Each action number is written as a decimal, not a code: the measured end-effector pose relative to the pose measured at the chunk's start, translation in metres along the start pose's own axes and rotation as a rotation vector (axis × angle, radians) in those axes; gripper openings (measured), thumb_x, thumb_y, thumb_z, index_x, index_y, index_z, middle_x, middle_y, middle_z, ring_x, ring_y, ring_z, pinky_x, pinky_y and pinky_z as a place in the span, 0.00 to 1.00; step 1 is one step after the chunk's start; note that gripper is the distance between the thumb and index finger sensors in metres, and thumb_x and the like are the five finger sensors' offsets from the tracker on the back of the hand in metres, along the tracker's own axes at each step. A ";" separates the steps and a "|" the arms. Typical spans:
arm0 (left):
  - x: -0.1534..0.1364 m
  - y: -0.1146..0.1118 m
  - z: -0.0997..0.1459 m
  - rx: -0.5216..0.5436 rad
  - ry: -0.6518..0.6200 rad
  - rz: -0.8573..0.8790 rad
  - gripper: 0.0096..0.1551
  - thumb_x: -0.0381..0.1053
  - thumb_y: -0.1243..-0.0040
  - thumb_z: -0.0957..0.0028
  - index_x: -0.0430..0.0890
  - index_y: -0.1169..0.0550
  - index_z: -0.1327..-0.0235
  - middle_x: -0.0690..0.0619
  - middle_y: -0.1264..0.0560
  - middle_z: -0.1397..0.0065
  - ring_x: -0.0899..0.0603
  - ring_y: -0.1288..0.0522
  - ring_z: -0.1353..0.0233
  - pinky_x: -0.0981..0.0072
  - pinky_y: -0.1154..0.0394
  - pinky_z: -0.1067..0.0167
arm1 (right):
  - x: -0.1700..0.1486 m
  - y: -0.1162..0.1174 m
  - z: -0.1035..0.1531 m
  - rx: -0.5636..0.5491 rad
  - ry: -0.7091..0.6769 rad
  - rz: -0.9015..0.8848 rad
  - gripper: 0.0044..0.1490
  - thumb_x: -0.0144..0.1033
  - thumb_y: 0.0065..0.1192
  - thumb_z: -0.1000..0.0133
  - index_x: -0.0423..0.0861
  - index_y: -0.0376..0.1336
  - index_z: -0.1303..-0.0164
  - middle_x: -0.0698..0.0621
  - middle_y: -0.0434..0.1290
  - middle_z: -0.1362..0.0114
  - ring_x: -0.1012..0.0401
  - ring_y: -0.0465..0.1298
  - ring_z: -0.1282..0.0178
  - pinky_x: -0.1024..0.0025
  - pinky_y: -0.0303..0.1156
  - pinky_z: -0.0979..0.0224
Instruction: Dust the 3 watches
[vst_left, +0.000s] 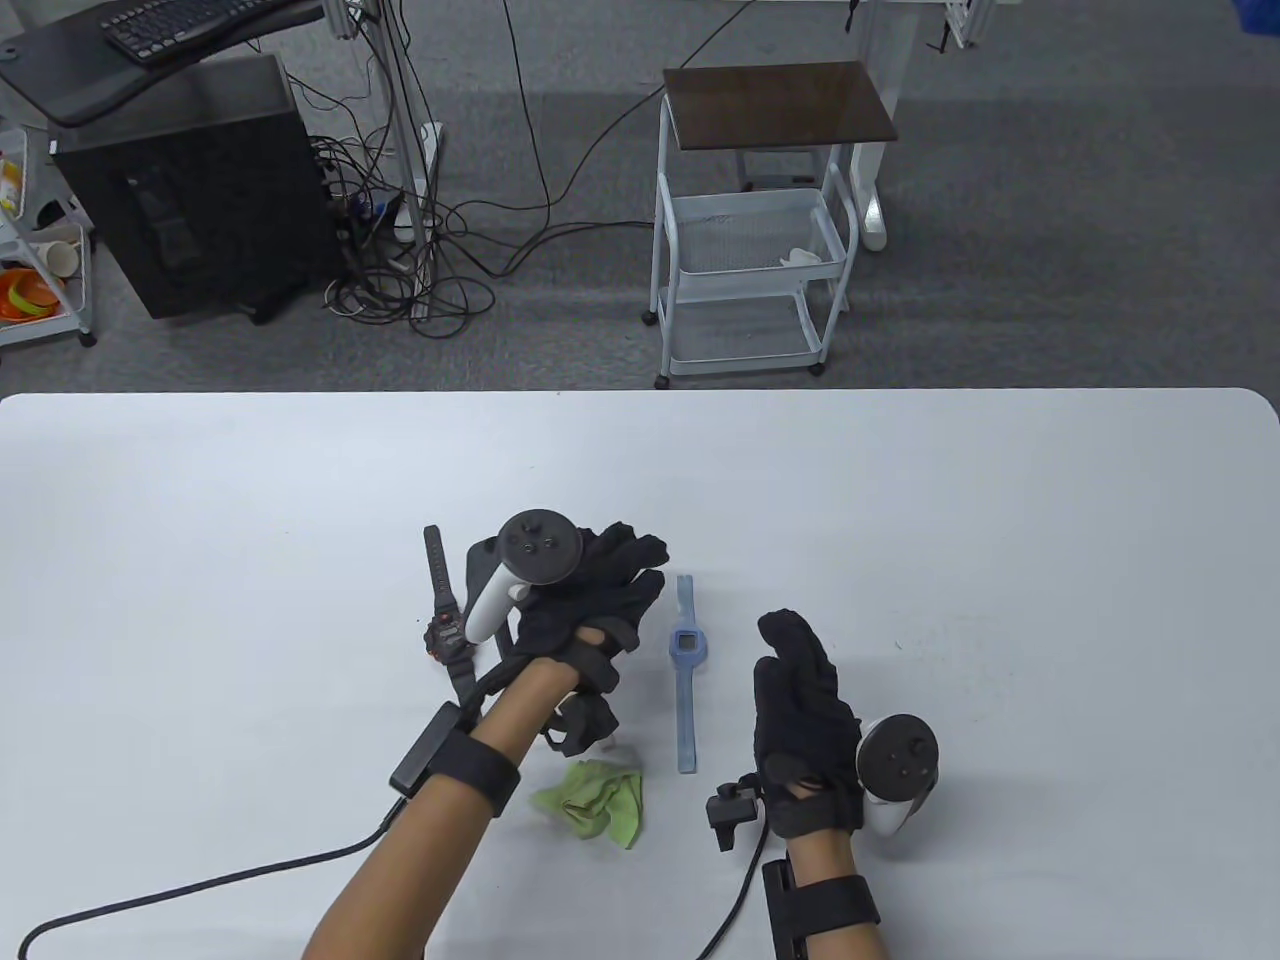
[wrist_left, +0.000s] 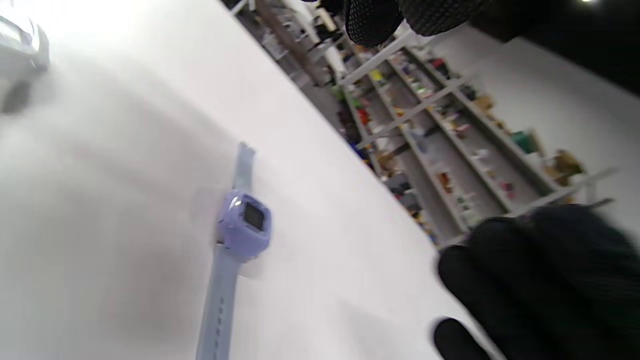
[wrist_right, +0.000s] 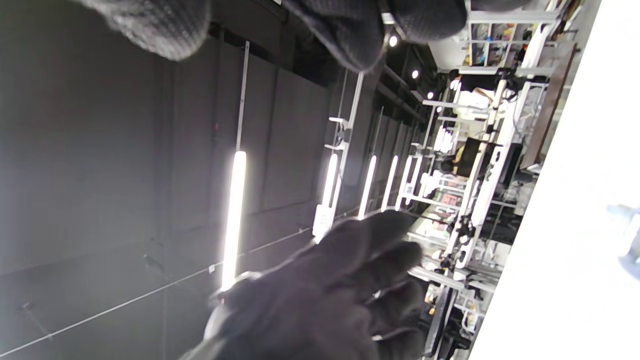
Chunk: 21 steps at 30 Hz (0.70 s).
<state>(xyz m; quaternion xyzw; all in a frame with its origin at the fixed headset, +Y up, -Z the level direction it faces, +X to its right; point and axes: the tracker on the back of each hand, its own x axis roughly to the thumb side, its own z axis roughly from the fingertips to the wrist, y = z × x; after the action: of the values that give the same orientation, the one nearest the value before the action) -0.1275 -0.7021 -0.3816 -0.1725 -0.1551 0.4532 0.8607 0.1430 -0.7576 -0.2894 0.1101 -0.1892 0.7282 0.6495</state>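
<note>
Watches: third one hidden; left hand (vst_left: 585, 610) and right hand (vst_left: 805, 715) both relaxed, empty.

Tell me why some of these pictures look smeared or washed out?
Table view: evenly lit, sharp, soft shadows under both hands. Left wrist view: motion blur softens the blue watch, and the table glares white at top left. Right wrist view: ceiling lights flare, and the table edge is overexposed.

No text is legible — the black watch (vst_left: 446, 634) face seems too small.
</note>
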 end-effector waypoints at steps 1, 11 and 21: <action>0.002 0.006 0.013 0.008 -0.029 0.011 0.34 0.61 0.55 0.33 0.55 0.42 0.16 0.49 0.58 0.11 0.30 0.70 0.16 0.30 0.67 0.27 | 0.001 0.002 0.001 0.009 -0.005 -0.020 0.54 0.69 0.48 0.46 0.36 0.56 0.26 0.26 0.53 0.22 0.26 0.52 0.28 0.19 0.34 0.42; -0.049 0.039 0.141 0.207 -0.165 0.012 0.39 0.71 0.56 0.35 0.56 0.44 0.15 0.48 0.55 0.10 0.26 0.66 0.16 0.26 0.67 0.29 | 0.002 0.035 0.008 0.209 -0.022 -0.134 0.52 0.70 0.48 0.46 0.46 0.51 0.20 0.29 0.48 0.19 0.26 0.50 0.26 0.19 0.36 0.40; -0.097 0.046 0.160 0.302 -0.126 -0.003 0.42 0.74 0.57 0.37 0.56 0.45 0.15 0.48 0.61 0.10 0.28 0.72 0.17 0.23 0.74 0.36 | -0.001 0.040 0.011 0.269 -0.004 -0.147 0.54 0.70 0.48 0.47 0.43 0.48 0.21 0.28 0.47 0.19 0.26 0.49 0.26 0.19 0.34 0.40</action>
<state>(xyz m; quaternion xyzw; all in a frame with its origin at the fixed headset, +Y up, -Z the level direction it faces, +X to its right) -0.2811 -0.7332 -0.2693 -0.0121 -0.1390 0.4800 0.8661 0.1022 -0.7665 -0.2847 0.2111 -0.0827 0.6972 0.6801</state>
